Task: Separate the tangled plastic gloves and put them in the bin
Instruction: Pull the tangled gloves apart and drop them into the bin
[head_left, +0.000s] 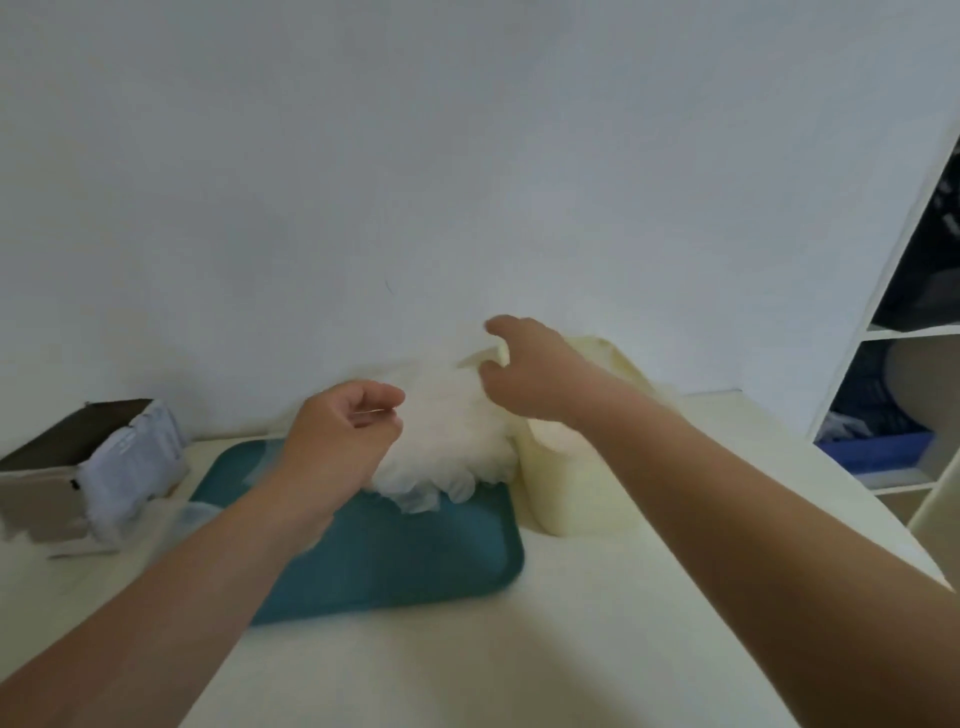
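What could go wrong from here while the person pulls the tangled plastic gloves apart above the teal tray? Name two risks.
1. The left hand and right hand both grip the one clump of gloves; a hard pull might tear the thin film instead of freeing a glove.
2. The clump sits over the tray, beside the bin rather than above it, so a loosened glove could fall short of the bin.

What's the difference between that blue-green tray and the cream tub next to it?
The tray is teal, flat and shallow; the bin is cream, tall and upright. The tray lies on the left, the bin just to its right. The clump of gloves hangs over the tray's far end, beside the bin, not in it. Both stand on the same pale table.
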